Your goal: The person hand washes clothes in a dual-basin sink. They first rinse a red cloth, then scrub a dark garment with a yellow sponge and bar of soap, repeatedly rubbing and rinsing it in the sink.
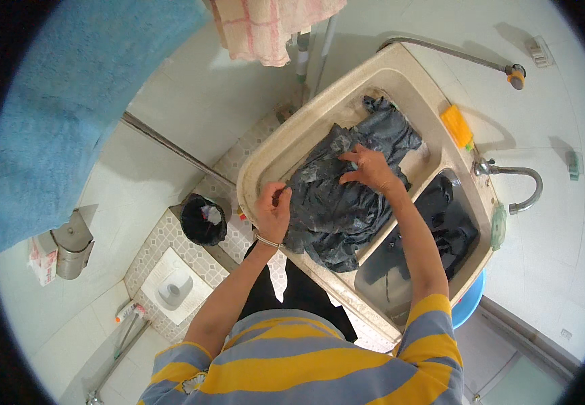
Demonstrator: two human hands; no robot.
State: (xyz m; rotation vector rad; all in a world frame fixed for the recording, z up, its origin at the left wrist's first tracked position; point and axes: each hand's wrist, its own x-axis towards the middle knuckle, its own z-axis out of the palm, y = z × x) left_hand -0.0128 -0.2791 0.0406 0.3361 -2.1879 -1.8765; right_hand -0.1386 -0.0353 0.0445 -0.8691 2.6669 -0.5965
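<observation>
A wet dark grey garment (333,202) lies crumpled across the washboard side of a beige stone-like laundry sink (318,114). Pale streaks, perhaps suds, mark its cloth. At the garment's left edge, my left hand (274,210), with a bangle on the wrist, pinches the fabric between thumb and fingers. My right hand (371,169) is on the upper middle of the garment, thumb and fingers curved apart. A small pale-green bit shows between them; what it is, and whether it is gripped, I cannot tell. More dark cloth (447,228) soaks in the water-filled basin to the right.
A curved faucet (517,187) stands by the basin, near a yellow sponge or cloth (457,126) and a green soap dish (498,228). Below are a blue tub (469,301), a black-lined bin (203,220) and a squat toilet (175,288). A blue towel (80,111) hangs left.
</observation>
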